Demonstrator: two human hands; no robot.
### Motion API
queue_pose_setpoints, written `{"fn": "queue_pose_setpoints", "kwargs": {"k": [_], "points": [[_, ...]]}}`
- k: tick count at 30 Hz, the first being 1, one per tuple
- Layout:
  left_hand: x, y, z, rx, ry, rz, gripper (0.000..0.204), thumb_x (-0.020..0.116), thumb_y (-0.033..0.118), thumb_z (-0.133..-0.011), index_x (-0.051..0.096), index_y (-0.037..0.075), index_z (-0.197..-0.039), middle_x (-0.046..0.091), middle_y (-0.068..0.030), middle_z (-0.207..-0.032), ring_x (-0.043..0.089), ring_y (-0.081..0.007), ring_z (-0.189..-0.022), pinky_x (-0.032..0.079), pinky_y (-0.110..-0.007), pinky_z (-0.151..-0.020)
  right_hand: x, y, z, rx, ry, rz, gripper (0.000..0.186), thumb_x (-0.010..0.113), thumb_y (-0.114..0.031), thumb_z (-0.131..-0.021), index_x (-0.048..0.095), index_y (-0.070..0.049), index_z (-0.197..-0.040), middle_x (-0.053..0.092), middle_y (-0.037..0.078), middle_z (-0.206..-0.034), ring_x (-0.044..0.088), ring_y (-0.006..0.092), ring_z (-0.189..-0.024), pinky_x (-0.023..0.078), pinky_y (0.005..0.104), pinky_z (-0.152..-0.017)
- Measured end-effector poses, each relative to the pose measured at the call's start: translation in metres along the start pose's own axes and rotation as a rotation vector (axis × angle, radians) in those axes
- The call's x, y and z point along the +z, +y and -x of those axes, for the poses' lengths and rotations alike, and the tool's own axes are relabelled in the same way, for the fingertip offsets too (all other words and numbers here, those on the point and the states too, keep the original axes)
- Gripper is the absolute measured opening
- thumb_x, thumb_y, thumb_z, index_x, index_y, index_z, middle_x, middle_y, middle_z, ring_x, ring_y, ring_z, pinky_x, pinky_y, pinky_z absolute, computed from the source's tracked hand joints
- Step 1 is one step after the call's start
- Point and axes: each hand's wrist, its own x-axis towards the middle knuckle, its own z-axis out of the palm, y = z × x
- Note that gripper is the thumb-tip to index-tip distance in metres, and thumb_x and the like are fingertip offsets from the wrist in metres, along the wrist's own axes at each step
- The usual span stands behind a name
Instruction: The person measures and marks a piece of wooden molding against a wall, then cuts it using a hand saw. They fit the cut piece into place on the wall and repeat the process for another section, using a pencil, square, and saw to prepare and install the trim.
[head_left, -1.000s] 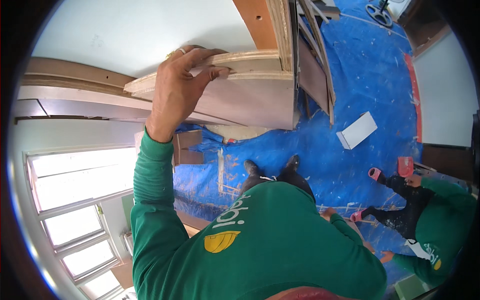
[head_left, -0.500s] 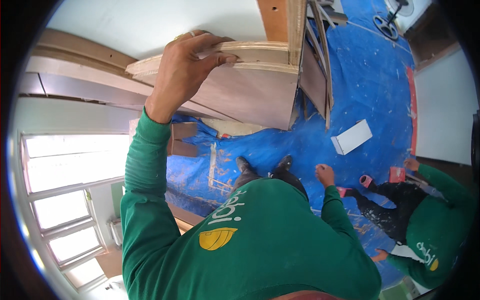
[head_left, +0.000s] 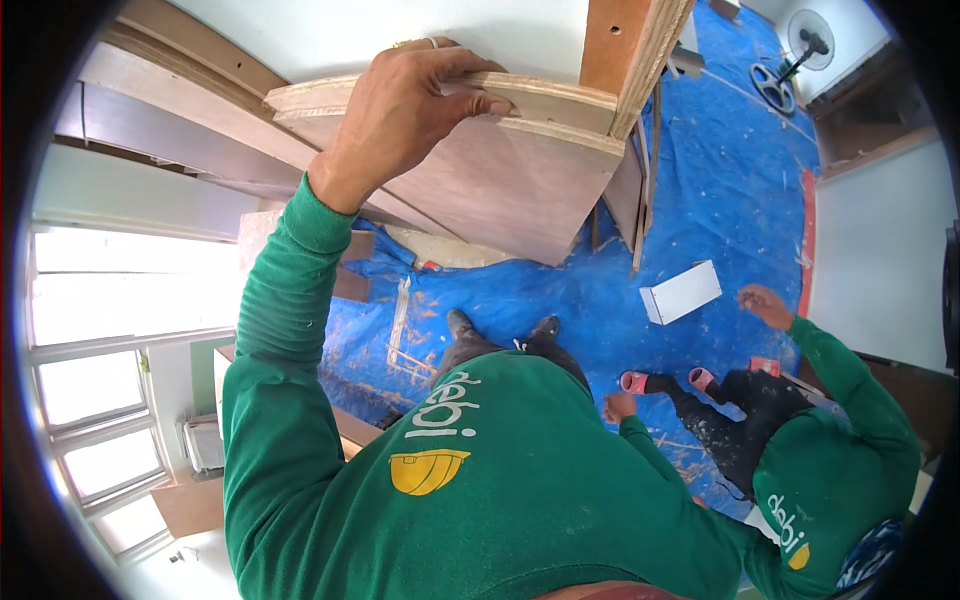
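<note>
Pale brown plywood panel [head_left: 510,190] with layered, light-coloured edges: located directly under and to the right of the left hand, its broad face dropping away below the wrist, its top edge in the grasp.

Left hand [head_left: 385,115], bare, ring on one finger, green cuff at the wrist: partly closed in a pinch over the top edge; fingers hooked over the far side, thumb laid along the near side, pointing right.

Right hand [head_left: 619,407], bare: well below and to the right of the left hand, loosely curled beside the torso; whether it holds anything cannot be told.

Brown flat board with one drilled hole [head_left: 606,50]: upper right of the left hand, beside a thick upright plywood edge [head_left: 652,65] that meets the panel's right end.

White smooth surface [head_left: 330,35]: just above the left hand.

Leaning thin brown boards [head_left: 630,195]: right of the panel.

Blue plastic floor sheet [head_left: 720,170]: below and right of the left hand, marked with pale specks.

White oblong box [head_left: 685,293]: on the sheet, above and right of the right hand.

Co-worker in a green sweatshirt [head_left: 830,450]: right of the right hand, one arm raised, pink slippers [head_left: 634,382] on the feet.
</note>
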Motion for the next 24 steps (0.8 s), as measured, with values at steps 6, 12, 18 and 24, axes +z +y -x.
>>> {"fn": "queue_pose_setpoints", "kwargs": {"k": [6, 12, 18, 24], "points": [[-0.003, 0.003, 0.002, 0.012, 0.002, -0.008, 0.037, 0.089, 0.027, -0.090, 0.082, 0.001, -0.116, 0.075, -0.0106, -0.098, 0.068, -0.0225, -0.083, 0.054, -0.039, -0.076, -0.026, -0.048, 0.039, -0.128, 0.141, -0.022, 0.017, 0.065, -0.018, -0.091, 0.078, -0.013, -0.101, 0.078, 0.014, -0.090, 0.077, 0.0328, -0.088, 0.060, 0.0492, -0.072], [-0.006, 0.001, 0.000, 0.076, 0.003, -0.040, 0.038, 0.090, 0.029, -0.088, 0.082, 0.002, -0.115, 0.076, -0.0121, -0.095, 0.070, -0.0267, -0.081, 0.055, -0.041, -0.075, -0.035, -0.071, 0.023, 0.094, 0.190, -0.751, 0.018, 0.061, -0.021, -0.101, 0.071, -0.008, -0.095, 0.071, 0.009, -0.079, 0.071, 0.0252, -0.067, 0.056, 0.0426, -0.056], [-0.016, -0.015, 0.005, 0.190, 0.016, -0.209, 0.033, 0.089, 0.027, -0.089, 0.082, 0.007, -0.115, 0.077, -0.0128, -0.095, 0.070, -0.0326, -0.082, 0.055, -0.040, -0.074, -0.058, -0.162, 0.021, 0.537, 0.401, -1.556, 0.024, 0.060, -0.023, -0.106, 0.069, -0.002, -0.099, 0.067, 0.006, -0.076, 0.066, 0.0171, -0.057, 0.049, 0.0340, -0.045], [-0.005, -0.003, -0.026, 0.350, -0.042, -0.090, 0.033, 0.086, 0.024, -0.094, 0.080, 0.008, -0.122, 0.080, -0.0153, -0.102, 0.076, -0.0285, -0.085, 0.059, -0.039, -0.078, 0.089, -0.243, 0.028, 0.471, 0.697, -0.691, 0.025, 0.062, -0.028, -0.103, 0.074, -0.007, -0.111, 0.074, 0.008, -0.083, 0.071, 0.0275, -0.068, 0.055, 0.0449, -0.056]]}}
